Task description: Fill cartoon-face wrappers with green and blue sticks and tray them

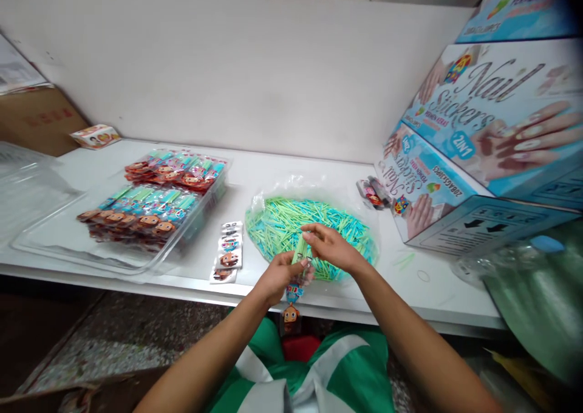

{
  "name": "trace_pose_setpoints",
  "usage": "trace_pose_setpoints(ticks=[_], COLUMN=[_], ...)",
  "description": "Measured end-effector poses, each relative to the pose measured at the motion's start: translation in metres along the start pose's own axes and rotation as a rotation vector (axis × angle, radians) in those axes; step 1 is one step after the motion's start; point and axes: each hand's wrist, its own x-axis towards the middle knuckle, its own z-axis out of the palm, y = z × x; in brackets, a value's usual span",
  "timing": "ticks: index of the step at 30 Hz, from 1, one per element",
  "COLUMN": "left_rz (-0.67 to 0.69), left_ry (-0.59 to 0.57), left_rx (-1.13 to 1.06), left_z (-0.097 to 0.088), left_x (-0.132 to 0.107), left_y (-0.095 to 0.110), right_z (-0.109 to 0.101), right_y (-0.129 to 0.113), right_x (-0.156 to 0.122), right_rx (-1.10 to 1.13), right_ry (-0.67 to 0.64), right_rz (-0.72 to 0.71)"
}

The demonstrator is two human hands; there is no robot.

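Observation:
My left hand [277, 274] is closed round a small clear packet [290, 317] with a brown cartoon character printed on its lower end. The packet hangs down past the table's front edge. Green sticks [300, 248] stand up from its top, and my right hand [336, 249] pinches them at their upper ends. Under and behind both hands lies a heap of thin green and blue sticks [273, 226] in a clear plastic bag [303, 185]. To the left of my hands are a few flat printed packets [231, 249] on the white table [255, 165].
At left, a clear plastic tray [150, 267] holds rows of filled packets [150, 212]. Nail sticker boxes [496, 109] are stacked at right, with a small dark packet [373, 193] beside them. Loose green sticks [405, 260] and a rubber band [423, 276] lie nearby. A cardboard box [40, 118] stands far left.

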Motion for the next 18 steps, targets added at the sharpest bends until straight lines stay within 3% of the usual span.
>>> trace_pose_setpoints(ticks=[9,18], left_rz=[0.001,0.031], left_ry=[-0.024,-0.003], left_rx=[-0.056,-0.067], left_z=[-0.002,0.005], left_x=[-0.004,-0.004], left_y=[-0.010,-0.010], right_z=[0.003,0.006], right_y=[0.023,0.027], right_x=[-0.016,-0.026], right_rx=[0.227,0.121], right_ry=[0.051,0.114], right_rz=[0.053,-0.036])
